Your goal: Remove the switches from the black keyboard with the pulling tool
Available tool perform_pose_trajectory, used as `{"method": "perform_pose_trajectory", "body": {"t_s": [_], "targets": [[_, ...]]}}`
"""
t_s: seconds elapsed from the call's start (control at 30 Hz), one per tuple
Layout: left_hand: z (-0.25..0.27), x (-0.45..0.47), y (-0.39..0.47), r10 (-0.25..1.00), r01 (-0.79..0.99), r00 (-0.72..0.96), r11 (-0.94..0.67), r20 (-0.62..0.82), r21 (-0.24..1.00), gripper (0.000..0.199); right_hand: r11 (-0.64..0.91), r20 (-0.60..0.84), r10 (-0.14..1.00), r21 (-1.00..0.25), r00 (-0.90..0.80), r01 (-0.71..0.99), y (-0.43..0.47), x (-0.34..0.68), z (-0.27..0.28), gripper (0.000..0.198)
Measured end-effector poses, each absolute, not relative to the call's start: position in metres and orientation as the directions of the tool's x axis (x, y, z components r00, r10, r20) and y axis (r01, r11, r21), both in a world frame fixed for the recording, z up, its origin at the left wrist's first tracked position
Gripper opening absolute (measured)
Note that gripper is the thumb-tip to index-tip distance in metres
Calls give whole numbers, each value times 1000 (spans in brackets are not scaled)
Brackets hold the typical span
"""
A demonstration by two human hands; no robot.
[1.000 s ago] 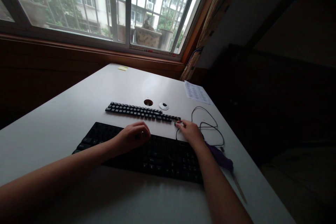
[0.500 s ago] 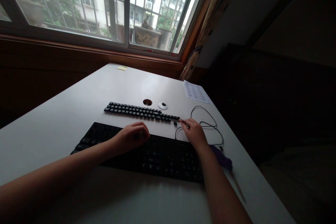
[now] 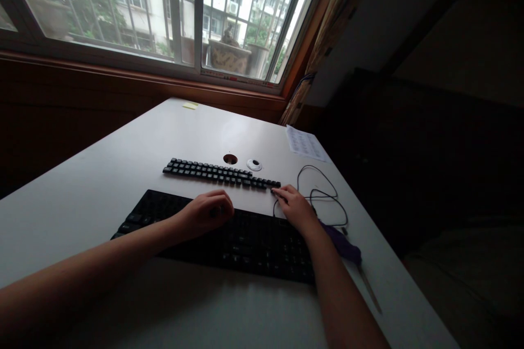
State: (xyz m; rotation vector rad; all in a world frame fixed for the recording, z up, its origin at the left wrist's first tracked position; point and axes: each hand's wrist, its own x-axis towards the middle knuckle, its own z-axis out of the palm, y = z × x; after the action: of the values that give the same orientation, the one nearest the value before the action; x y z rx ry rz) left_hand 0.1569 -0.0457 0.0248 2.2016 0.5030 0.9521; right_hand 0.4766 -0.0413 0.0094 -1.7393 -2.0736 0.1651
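My left hand (image 3: 208,210): curled over keyboard (image 3: 262,251) | my right hand (image 3: 293,205): at keycap (image 3: 272,190), keyboard's 2 o'clock | can't tell if either grips | keycap rows (image 3: 213,171): 12 o'clock

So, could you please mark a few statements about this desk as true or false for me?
1. The fingertips of the right hand are at the right-hand end of the loose keycaps. True.
2. The left hand is over the cable. False: it is above or on the black keyboard, its fingers curled.
3. The purple-handled tool lies to the right of the keyboard. True.
4. The white ring lies to the left of the round hole. False: it lies to the right of it, as seen here.
5. The printed sheet is under the keyboard. False: it lies at the far right of the desk.
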Motion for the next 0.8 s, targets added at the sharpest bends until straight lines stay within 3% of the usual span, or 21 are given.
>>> {"method": "perform_pose_trajectory", "body": {"t_s": [0.8], "targets": [[24, 158, -46, 577, 93, 671, -689, 466, 719, 8, 260, 265, 949, -344, -173, 902, -29, 471, 2, 33]]}}
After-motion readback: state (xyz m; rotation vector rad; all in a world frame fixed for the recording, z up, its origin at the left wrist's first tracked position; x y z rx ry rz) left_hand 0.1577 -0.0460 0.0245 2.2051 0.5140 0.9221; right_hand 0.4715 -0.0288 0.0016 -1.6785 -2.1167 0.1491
